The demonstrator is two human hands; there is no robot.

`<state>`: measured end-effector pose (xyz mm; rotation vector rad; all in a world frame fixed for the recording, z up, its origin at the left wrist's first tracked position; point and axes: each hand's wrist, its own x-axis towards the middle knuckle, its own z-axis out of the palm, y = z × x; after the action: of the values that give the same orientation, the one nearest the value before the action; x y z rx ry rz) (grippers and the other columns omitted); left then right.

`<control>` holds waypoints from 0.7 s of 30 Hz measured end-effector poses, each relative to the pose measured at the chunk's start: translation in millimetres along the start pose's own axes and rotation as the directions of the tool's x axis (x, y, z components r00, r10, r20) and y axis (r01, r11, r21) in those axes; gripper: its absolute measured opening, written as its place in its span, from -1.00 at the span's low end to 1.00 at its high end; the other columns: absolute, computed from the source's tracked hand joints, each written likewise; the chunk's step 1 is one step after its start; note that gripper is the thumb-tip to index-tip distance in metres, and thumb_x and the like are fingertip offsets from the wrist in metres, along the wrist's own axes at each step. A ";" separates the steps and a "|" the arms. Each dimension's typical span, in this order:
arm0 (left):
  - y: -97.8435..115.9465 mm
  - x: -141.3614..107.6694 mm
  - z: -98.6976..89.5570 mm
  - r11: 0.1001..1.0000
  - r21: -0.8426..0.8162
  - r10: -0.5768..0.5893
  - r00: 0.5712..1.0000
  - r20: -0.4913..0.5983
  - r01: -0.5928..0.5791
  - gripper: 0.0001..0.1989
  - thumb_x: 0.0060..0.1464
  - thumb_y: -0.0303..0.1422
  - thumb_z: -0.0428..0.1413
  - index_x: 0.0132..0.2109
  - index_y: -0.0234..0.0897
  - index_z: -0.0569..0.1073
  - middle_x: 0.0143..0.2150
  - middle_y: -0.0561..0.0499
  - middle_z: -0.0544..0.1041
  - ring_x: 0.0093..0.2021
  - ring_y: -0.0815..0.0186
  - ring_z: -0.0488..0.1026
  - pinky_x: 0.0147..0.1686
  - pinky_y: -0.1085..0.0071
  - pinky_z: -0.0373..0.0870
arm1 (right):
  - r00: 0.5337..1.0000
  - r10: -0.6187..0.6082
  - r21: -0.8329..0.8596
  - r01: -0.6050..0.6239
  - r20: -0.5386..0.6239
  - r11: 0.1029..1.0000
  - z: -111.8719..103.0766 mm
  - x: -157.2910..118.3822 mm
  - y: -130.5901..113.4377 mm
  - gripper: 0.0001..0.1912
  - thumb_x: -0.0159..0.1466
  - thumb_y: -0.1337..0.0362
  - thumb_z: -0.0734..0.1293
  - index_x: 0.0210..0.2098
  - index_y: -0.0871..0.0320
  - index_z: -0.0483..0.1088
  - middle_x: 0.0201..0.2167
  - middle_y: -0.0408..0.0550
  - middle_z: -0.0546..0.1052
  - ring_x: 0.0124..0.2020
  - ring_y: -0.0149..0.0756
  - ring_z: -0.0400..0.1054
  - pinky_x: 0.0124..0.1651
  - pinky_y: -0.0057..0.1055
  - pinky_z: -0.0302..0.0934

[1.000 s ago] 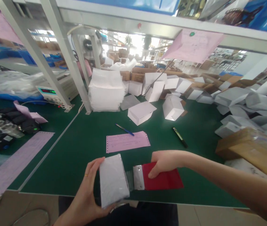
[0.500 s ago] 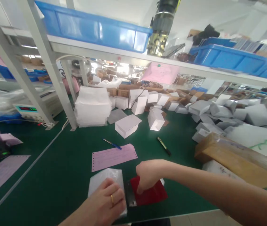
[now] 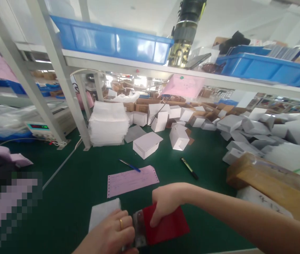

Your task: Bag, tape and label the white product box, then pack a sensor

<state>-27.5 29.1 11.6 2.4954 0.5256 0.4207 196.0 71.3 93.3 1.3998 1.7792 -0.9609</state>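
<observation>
A flat red item (image 3: pixel 169 227) with a clear, greyish end (image 3: pixel 139 229) lies low in the middle of the view. My right hand (image 3: pixel 165 203) is closed on the red part from above, thumb across its face. My left hand (image 3: pixel 112 229), with a ring on one finger, has its fingers curled beside the clear end; what it holds, if anything, is hidden. Behind that hand lies a white packet (image 3: pixel 103 211), partly covered by it. Just beyond are a pink form (image 3: pixel 132 181) and a blue pen (image 3: pixel 130 165) resting across its upper edge.
A black and green marker (image 3: pixel 189 168) lies on the green table. Small white boxes (image 3: pixel 147 145) and a white stack (image 3: pixel 109 123) stand behind. A long brown carton (image 3: pixel 271 183) is at the right. Above runs a shelf with blue bins (image 3: pixel 112 40).
My left hand has shifted slightly left and down, off the top of the white packet, which sits further left. The clear end of the red item is nearer my left fingers.
</observation>
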 end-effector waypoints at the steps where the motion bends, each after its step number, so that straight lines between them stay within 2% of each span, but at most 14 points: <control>1: 1.8 1.4 0.6 1.000 0.016 0.018 1.000 0.004 -0.018 -0.92 0.30 -0.40 0.19 -0.22 -0.15 0.50 -0.16 0.05 0.63 -0.18 0.22 0.54 -0.12 0.37 0.49 | 1.000 0.002 -0.016 -0.002 -0.012 1.000 0.4 -2.6 -2.0 -0.66 0.26 0.01 0.46 -0.25 0.19 0.58 -0.44 -0.12 0.56 -0.37 -0.16 0.51 -0.35 -0.36 0.32; 6: 6.8 4.5 9.3 0.999 0.020 0.043 0.997 -0.065 -0.041 -0.82 0.37 -0.33 0.13 -0.25 -0.15 0.57 -0.29 0.03 0.64 -0.25 0.22 0.56 -0.10 0.32 0.48 | 0.998 -0.035 -0.081 0.031 -0.049 0.996 9.5 -0.9 -23.5 -0.65 0.25 0.01 0.42 -0.29 0.22 0.59 -0.48 0.00 0.57 -0.45 -0.08 0.51 -0.46 -0.32 0.33; 10: 9.1 2.0 13.0 0.999 0.041 0.036 0.996 -0.085 -0.033 -0.77 0.35 -0.28 0.18 -0.33 -0.18 0.56 -0.34 0.04 0.63 -0.28 0.21 0.56 -0.12 0.28 0.46 | 0.985 -0.089 -0.275 0.045 -0.149 0.960 20.2 8.1 -40.7 -0.84 0.14 0.22 0.46 -0.35 0.20 0.60 -0.42 0.12 0.62 -0.37 0.07 0.56 -0.37 -0.21 0.41; 12: 9.8 0.0 13.9 0.997 0.077 0.033 0.997 -0.074 -0.027 -0.70 0.35 -0.28 0.18 -0.40 -0.19 0.52 -0.39 0.04 0.60 -0.32 0.22 0.55 -0.15 0.29 0.45 | 0.974 -0.069 -0.292 0.004 -0.214 0.957 19.8 2.7 -40.8 -0.87 0.16 0.28 0.45 -0.36 0.23 0.61 -0.42 0.17 0.63 -0.37 0.11 0.57 -0.39 -0.20 0.39; 14: 9.6 -1.2 15.3 0.991 0.130 0.025 0.999 -0.049 -0.019 -0.69 0.33 -0.27 0.21 -0.43 -0.19 0.52 -0.42 0.05 0.59 -0.34 0.23 0.55 -0.16 0.29 0.44 | 0.948 -0.034 -0.207 -0.033 -0.315 0.978 16.5 -9.3 -32.5 -0.77 0.28 0.20 0.39 -0.36 0.25 0.59 -0.39 0.18 0.63 -0.36 0.08 0.57 -0.41 -0.26 0.35; 17: 6.9 0.0 19.8 0.973 0.229 0.037 0.999 -0.032 -0.029 -0.67 0.28 -0.22 0.24 -0.46 -0.20 0.52 -0.46 0.05 0.59 -0.37 0.22 0.54 -0.23 0.28 0.43 | 0.865 0.013 -0.066 -0.053 -0.502 0.996 18.8 -25.2 -6.5 -0.62 0.47 0.10 0.25 -0.30 0.21 0.56 -0.29 0.07 0.65 -0.28 -0.11 0.56 -0.31 -0.33 0.35; 19: 3.0 2.5 24.5 0.951 0.303 0.064 0.998 0.001 -0.061 -0.64 0.25 -0.19 0.26 -0.50 -0.21 0.51 -0.50 0.07 0.56 -0.45 0.23 0.51 -0.30 0.25 0.41 | 0.825 0.060 0.055 -0.035 -0.562 0.998 33.2 -26.1 17.2 -0.64 0.53 0.13 0.22 -0.25 0.18 0.53 -0.26 -0.05 0.65 -0.28 -0.24 0.55 -0.20 -0.37 0.36; 21: -2.5 4.2 30.2 0.924 0.371 0.076 0.995 0.067 -0.095 -0.65 0.19 -0.23 0.30 -0.53 -0.24 0.50 -0.54 0.07 0.55 -0.49 0.23 0.49 -0.32 0.22 0.41 | 0.795 0.129 0.222 0.008 -0.593 0.975 59.0 -18.4 44.1 -0.74 0.52 0.20 0.26 -0.20 0.17 0.54 -0.22 -0.07 0.66 -0.22 -0.24 0.56 -0.04 -0.33 0.37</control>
<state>-12.5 19.4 -13.2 2.8973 0.5166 0.3106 246.3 18.4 72.8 2.0678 2.1036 -0.7244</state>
